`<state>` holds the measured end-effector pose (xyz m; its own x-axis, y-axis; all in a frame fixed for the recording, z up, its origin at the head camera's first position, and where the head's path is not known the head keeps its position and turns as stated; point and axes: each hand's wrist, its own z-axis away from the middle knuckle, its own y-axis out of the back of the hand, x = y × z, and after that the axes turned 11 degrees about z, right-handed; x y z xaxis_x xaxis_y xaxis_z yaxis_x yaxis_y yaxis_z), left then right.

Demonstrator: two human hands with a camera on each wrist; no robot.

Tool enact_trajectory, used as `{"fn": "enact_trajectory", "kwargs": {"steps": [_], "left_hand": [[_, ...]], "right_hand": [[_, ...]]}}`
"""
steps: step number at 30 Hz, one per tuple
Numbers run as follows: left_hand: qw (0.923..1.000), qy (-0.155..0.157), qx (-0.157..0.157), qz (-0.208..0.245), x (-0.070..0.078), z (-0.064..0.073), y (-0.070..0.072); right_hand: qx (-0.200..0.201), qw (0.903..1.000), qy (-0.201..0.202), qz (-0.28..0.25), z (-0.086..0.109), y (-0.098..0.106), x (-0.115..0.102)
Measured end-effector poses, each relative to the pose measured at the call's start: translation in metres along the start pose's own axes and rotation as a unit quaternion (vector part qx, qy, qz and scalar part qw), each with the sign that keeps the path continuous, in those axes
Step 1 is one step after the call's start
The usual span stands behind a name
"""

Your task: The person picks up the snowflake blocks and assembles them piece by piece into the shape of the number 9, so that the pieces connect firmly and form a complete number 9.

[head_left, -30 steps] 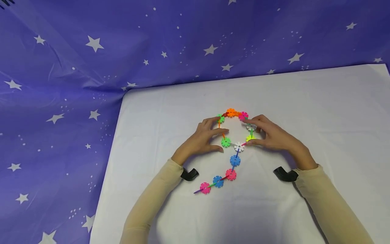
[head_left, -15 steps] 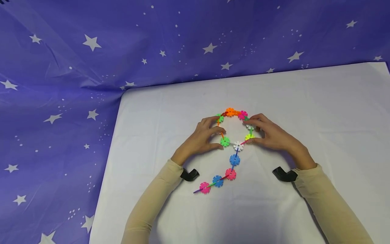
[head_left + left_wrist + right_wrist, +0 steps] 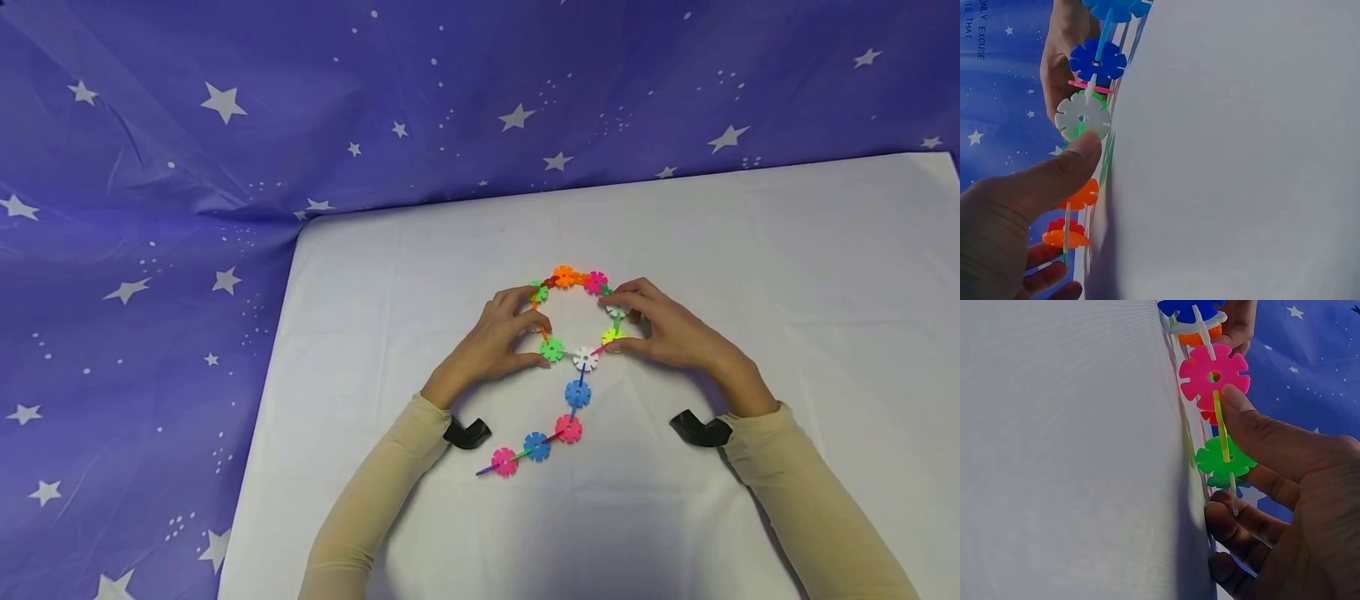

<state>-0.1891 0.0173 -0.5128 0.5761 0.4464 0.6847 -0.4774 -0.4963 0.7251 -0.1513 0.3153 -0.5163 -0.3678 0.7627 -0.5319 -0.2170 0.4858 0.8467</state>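
Note:
A chain of slotted plastic snowflake discs lies on the white table in the head view, a loop (image 3: 565, 277) with a tail (image 3: 568, 429) running down to the left. My left hand (image 3: 495, 337) holds the loop's left side, thumb by a green disc (image 3: 552, 349), fingertips at the discs further up. In the left wrist view its thumb presses a pale disc (image 3: 1082, 117). My right hand (image 3: 671, 329) grips the loop's right side, thumb at a yellow disc (image 3: 612, 337). In the right wrist view that thumb lies against a pink disc (image 3: 1213, 372). The fingers partly cover discs on both sides.
The white tabletop (image 3: 810, 267) stretches around the chain. A purple cloth with white stars (image 3: 420, 100) hangs behind and to the left of it. Black wrist mounts (image 3: 701, 429) sit at both cuffs.
My left hand's fingers have drawn in slightly, and the loop's left side has shifted a little left with them. The right hand and the tail stay nearly in place.

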Motion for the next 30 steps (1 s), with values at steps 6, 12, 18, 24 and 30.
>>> {"fn": "enact_trajectory", "kwargs": {"steps": [6, 12, 18, 24, 30], "left_hand": [[1.0000, -0.004, -0.002, -0.005, -0.002, 0.000, 0.001], [0.9999, -0.010, -0.002, -0.009, -0.001, 0.000, 0.003], [0.9999, -0.009, -0.006, -0.006, 0.001, -0.001, 0.005], [0.9990, 0.017, -0.025, 0.033, -0.001, 0.001, 0.011], [0.9987, 0.017, -0.017, 0.046, -0.005, 0.003, 0.016]], "right_hand": [[-0.024, 0.9996, -0.012, -0.008, 0.001, 0.002, 0.001], [-0.011, 0.9999, -0.003, -0.002, 0.000, 0.002, 0.004], [-0.004, 1.0000, -0.004, 0.006, -0.001, 0.003, 0.005], [-0.009, 0.9999, -0.004, 0.006, -0.001, 0.003, 0.005], [-0.032, 0.9994, -0.011, 0.004, 0.001, 0.003, 0.005]]}}
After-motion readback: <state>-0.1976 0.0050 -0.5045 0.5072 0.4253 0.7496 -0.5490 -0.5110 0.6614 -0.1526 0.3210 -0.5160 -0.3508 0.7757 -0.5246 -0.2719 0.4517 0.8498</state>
